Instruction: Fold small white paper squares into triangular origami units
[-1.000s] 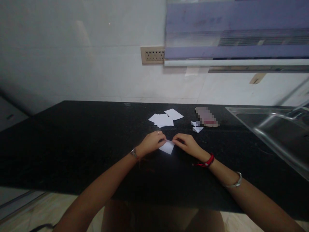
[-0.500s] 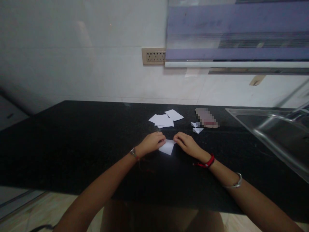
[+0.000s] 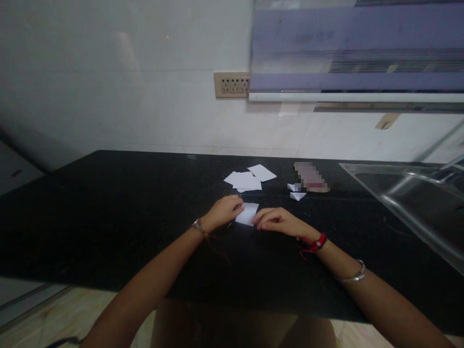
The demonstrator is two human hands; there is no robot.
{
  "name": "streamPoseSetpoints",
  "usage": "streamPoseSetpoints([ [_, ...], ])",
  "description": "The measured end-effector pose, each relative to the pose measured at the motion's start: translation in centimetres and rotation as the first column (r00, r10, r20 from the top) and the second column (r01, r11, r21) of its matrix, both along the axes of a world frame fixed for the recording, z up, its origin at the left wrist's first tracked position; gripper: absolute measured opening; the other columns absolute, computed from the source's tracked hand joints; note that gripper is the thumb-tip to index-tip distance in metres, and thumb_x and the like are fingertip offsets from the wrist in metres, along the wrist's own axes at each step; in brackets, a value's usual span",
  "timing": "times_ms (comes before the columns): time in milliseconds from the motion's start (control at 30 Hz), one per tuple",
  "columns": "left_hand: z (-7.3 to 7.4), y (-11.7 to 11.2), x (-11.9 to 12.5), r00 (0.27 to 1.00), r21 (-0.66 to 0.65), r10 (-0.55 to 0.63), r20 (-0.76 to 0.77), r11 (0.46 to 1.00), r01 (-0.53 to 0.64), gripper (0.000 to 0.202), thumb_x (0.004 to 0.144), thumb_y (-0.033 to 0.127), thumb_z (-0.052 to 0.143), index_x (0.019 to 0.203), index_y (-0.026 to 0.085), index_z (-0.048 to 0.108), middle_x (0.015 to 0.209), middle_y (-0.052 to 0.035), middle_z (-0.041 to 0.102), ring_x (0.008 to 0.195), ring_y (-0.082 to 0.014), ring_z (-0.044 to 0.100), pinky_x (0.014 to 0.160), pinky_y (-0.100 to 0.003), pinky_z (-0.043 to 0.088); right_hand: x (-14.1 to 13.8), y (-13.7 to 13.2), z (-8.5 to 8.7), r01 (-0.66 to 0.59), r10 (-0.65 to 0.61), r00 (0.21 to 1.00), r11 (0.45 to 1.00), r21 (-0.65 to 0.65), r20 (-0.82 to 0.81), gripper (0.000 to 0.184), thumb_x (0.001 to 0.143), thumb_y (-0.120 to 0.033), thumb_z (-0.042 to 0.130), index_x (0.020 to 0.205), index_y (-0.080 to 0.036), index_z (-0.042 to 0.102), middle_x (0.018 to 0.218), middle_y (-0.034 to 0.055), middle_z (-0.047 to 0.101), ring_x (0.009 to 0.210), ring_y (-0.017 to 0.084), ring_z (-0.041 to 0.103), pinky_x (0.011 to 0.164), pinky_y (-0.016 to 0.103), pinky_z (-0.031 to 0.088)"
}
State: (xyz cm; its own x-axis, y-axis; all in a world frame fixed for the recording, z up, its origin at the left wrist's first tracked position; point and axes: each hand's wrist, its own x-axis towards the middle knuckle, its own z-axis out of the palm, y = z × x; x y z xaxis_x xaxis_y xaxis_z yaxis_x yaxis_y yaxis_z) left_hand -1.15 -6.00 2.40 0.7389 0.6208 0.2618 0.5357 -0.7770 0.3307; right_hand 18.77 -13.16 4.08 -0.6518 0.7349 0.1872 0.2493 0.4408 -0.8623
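Note:
A small white sheet of paper point(image 3: 248, 214) lies on the dark countertop between my hands. The fingers of my left hand point(image 3: 224, 211) are curled and closed on its left edge. At its lower right corner, the fingertips of my right hand point(image 3: 278, 221) are bent together and pinch the paper. Just beyond are several loose white sheets point(image 3: 247, 181), overlapping, with one more sheet point(image 3: 261, 172) at their right. Two small folded paper pieces point(image 3: 297, 195) rest to the right of these.
A flat pinkish object point(image 3: 310, 176), partly pixelated, lies behind the folded pieces. A steel sink point(image 3: 420, 203) is set into the black countertop point(image 3: 126, 208) on the right. The tiled wall with a socket strip point(image 3: 234, 85) and a purple blind point(image 3: 355, 43) stands behind.
The sheet between my hands has turned and shifted slightly away from me. My right hand has moved from its upper right corner down to the lower right one; my left hand shifted slightly left.

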Motion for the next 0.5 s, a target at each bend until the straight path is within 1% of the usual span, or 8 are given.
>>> streamPoseSetpoints([
  [100, -0.1, 0.0, 0.0, 1.0, 0.002, 0.002, -0.012, 1.0, -0.002, 0.019, 0.079, 0.025, 0.041, 0.068, 0.015, 0.052, 0.068, -0.0007, 0.05, 0.064, -0.012, 0.045, 0.057, -0.022, 0.032, 0.2, 0.6, -0.6, 0.242, -0.238, 0.97, 0.966, 0.094, -0.051, 0.012, 0.073, -0.025, 0.055, 0.077, -0.016, 0.062, 0.091, 0.0056, 0.057, 0.084, 0.014, 0.054, 0.073, 0.027, 0.043],
  [167, 0.0, 0.0, 0.1, 1.0, -0.004, -0.014, 0.0, 1.0, 0.014, 0.018, 0.08, 0.025, 0.042, 0.068, 0.015, 0.052, 0.068, -0.0003, 0.05, 0.064, -0.0116, 0.045, 0.056, -0.021, 0.032, 0.4, 1.0, -1.3, 0.487, -0.484, 0.873, 0.854, 0.183, -0.063, 0.018, 0.075, -0.025, 0.053, 0.088, -0.015, 0.059, 0.089, 0.0064, 0.055, 0.078, 0.014, 0.053, 0.066, 0.026, 0.044],
  [200, 0.1, -0.1, 0.2, 1.0, -0.011, -0.025, 0.015, 1.0, 0.026, 0.018, 0.08, 0.026, 0.042, 0.068, 0.015, 0.052, 0.068, -0.0001, 0.05, 0.064, -0.0113, 0.046, 0.056, -0.021, 0.032, 0.4, 1.2, -1.6, 0.572, -0.577, 0.815, 0.789, 0.225, -0.05, 0.024, 0.074, -0.026, 0.054, 0.095, -0.015, 0.057, 0.09, 0.0068, 0.054, 0.074, 0.014, 0.052, 0.061, 0.026, 0.044],
  [233, 0.1, -0.2, 0.2, 0.999, -0.021, -0.036, 0.035, 0.999, 0.037, 0.018, 0.08, 0.026, 0.043, 0.068, 0.015, 0.052, 0.068, 0.0001, 0.05, 0.064, -0.0111, 0.046, 0.056, -0.021, 0.032, 0.5, 1.4, -1.9, 0.607, -0.623, 0.782, 0.754, 0.249, -0.019, 0.033, 0.071, -0.027, 0.056, 0.102, -0.015, 0.054, 0.091, 0.0074, 0.053, 0.071, 0.014, 0.052, 0.059, 0.025, 0.043],
  [267, 0.2, -0.3, 0.3, 0.997, -0.033, -0.045, 0.056, 0.998, 0.047, 0.018, 0.08, 0.026, 0.043, 0.068, 0.014, 0.052, 0.068, 0.0002, 0.049, 0.064, -0.0109, 0.046, 0.055, -0.02, 0.032, 0.5, 1.5, -2.2, 0.622, -0.646, 0.763, 0.742, 0.252, 0.017, 0.04, 0.069, -0.027, 0.058, 0.106, -0.013, 0.051, 0.091, 0.0078, 0.054, 0.069, 0.013, 0.051, 0.057, 0.025, 0.043],
  [300, 0.2, -0.4, 0.4, 0.996, -0.045, -0.053, 0.075, 0.997, 0.057, 0.018, 0.079, 0.026, 0.044, 0.068, 0.014, 0.051, 0.067, 0.0004, 0.05, 0.064, -0.0107, 0.046, 0.055, -0.02, 0.032, 0.5, 1.5, -2.3, 0.607, -0.635, 0.77, 0.758, 0.238, 0.059, 0.041, 0.069, -0.026, 0.059, 0.107, -0.013, 0.051, 0.089, 0.0073, 0.055, 0.066, 0.013, 0.051, 0.056, 0.024, 0.042],
  [400, 0.2, -0.7, 0.7, 0.992, -0.085, -0.057, 0.111, 0.994, 0.066, 0.016, 0.079, 0.025, 0.046, 0.069, 0.014, 0.052, 0.068, 0.0004, 0.051, 0.064, -0.0104, 0.047, 0.057, -0.02, 0.033, 0.5, 1.5, -2.5, 0.508, -0.542, 0.82, 0.837, 0.204, 0.183, 0.026, 0.07, -0.02, 0.057, 0.094, -0.013, 0.058, 0.07, 0.0018, 0.057, 0.059, 0.011, 0.051, 0.055, 0.023, 0.04],
  [500, 0.1, -0.8, 0.8, 0.991, -0.131, -0.054, 0.121, 0.989, 0.07, 0.009, 0.077, 0.023, 0.049, 0.079, 0.015, 0.052, 0.071, 0.0004, 0.053, 0.066, -0.0108, 0.049, 0.059, -0.02, 0.035, 0.4, 1.2, -2.2, 0.478, -0.545, 0.811, 0.827, 0.295, 0.213, 0.016, 0.07, -0.014, 0.053, 0.084, -0.013, 0.061, 0.066, 0.0011, 0.057, 0.058, 0.011, 0.05, 0.055, 0.022, 0.038],
])
